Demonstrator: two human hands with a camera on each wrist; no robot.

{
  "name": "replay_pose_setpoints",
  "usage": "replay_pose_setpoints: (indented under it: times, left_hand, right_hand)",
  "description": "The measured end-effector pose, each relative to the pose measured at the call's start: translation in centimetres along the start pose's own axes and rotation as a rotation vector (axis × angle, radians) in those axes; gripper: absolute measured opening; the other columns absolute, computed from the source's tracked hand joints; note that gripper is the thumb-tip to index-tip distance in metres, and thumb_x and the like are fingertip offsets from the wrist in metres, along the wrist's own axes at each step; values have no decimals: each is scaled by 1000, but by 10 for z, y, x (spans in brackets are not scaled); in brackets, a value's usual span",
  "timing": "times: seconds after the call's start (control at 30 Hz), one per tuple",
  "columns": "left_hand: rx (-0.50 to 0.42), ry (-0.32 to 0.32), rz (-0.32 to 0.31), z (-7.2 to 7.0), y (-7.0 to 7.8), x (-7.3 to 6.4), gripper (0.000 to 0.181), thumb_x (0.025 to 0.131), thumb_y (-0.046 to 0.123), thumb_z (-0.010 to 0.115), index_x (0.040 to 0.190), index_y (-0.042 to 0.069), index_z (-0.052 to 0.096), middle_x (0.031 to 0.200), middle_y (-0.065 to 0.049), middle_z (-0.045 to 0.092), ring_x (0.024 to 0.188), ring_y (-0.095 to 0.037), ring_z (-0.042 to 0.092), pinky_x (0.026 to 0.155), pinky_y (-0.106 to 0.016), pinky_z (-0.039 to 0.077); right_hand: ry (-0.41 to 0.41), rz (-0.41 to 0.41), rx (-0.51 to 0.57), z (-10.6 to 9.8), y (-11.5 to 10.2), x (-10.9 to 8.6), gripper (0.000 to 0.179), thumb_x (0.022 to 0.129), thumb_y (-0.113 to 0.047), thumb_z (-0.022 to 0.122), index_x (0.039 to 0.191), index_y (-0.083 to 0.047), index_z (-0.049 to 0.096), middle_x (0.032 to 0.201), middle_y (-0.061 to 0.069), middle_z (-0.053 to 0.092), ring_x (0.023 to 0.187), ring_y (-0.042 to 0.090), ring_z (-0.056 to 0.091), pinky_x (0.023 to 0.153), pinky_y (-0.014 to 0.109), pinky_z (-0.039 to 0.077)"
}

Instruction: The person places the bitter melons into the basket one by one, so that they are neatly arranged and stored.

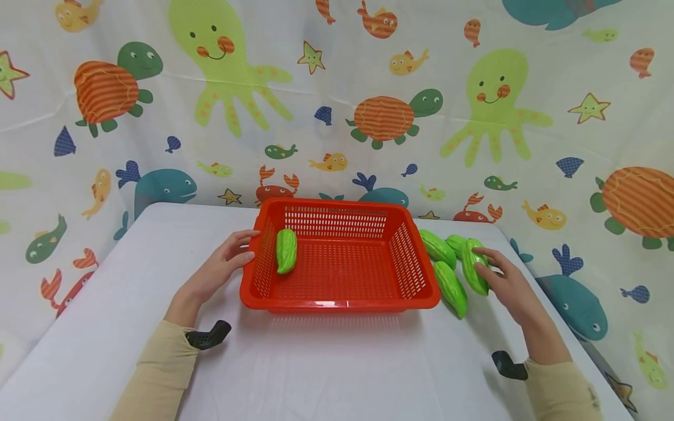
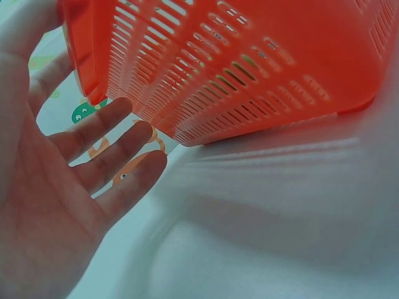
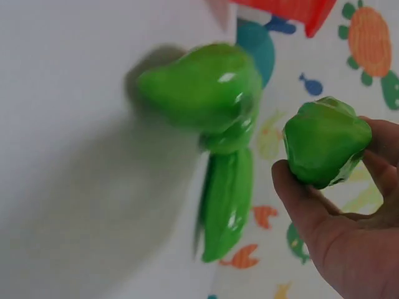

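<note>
Between the right hand's (image 1: 508,287) thumb and fingers, a green gourd (image 1: 472,270) is held above a white table (image 1: 337,368). Three loose gourds (image 1: 451,289) lie nearby; a red basket's (image 1: 342,304) wall separates them from an inside gourd (image 1: 286,251). The left hand (image 1: 218,270), fingers spread, touches its left rim. Sea-animal cloth (image 1: 337,52) hangs behind.

There are five green gourds (image 1: 286,251) and one red basket (image 1: 368,304).
</note>
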State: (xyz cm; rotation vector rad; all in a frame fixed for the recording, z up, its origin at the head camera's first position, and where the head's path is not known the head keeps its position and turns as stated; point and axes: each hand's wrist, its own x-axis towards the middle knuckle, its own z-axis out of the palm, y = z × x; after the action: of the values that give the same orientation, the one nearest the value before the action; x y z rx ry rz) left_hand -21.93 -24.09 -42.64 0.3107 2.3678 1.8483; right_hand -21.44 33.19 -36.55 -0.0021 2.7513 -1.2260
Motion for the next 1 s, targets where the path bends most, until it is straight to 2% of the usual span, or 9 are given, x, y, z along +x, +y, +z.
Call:
replay_pose_setpoints:
  times: [0.23, 0.47, 0.7, 0.83, 1.0]
  left_hand:
    - [5, 2, 4, 0, 0, 0, 62, 96, 41, 59, 149, 23, 32, 152, -11, 32, 137, -36, 33, 102, -57, 41]
    - [4, -1, 9, 0, -1, 0, 62, 97, 40, 58, 149, 23, 32, 152, -11, 32, 137, -36, 33, 102, -57, 41]
    - [2, -5, 13, 0, -1, 0, 60, 97, 39, 57, 149, 22, 32, 152, -13, 32, 137, -37, 33, 102, -59, 41]
    - [4, -10, 11, -1, 0, 0, 59, 98, 38, 57, 149, 22, 32, 152, -14, 32, 137, -38, 33, 101, -59, 41]
    - [0, -9, 8, -1, 0, -1, 58, 98, 38, 57, 148, 23, 34, 151, -13, 33, 137, -37, 33, 102, -59, 41]
  right_hand:
    - [-8, -83, 39, 5, -42, 3, 65, 99, -52, 47, 153, -22, 29, 153, 22, 27, 132, 43, 38, 102, 55, 43]
    - [-35, -170, 90, 14, -84, 11, 63, 96, -49, 55, 151, -26, 33, 154, 18, 29, 133, 43, 39, 99, 56, 45]
    - [-79, -233, 120, 27, -118, 21, 58, 95, -40, 63, 147, -25, 41, 148, 14, 37, 128, 39, 48, 88, 41, 54]
    - [-114, -236, 146, 37, -134, 28, 59, 93, -39, 66, 145, -25, 43, 148, 14, 38, 126, 37, 50, 86, 44, 55]
    - [-145, -234, 124, 47, -153, 37, 60, 91, -43, 67, 144, -28, 44, 149, 11, 37, 131, 36, 45, 95, 53, 49]
